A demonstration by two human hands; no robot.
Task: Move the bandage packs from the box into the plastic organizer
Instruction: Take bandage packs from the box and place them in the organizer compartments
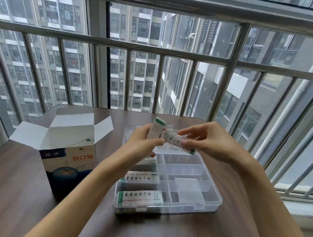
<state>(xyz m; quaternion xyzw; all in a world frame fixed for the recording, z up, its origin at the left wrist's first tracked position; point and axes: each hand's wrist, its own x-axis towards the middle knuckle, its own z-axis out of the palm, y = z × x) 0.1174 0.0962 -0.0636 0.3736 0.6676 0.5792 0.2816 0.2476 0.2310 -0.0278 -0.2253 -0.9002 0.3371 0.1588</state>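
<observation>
Stage: midway | left hand [143,138] grips an upright pack [155,130] | right hand [210,142] pinches a second pack [176,141] above the organizer [213,200] | filed packs [140,196] fill its left column, right compartments unfilled | box [68,164] open, contents unseen.

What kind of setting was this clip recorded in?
Probably an enclosed balcony or window nook of a high-rise flat: a brown wooden table stands against a metal window railing, and tall apartment blocks fill the view outside at about the same height.
</observation>
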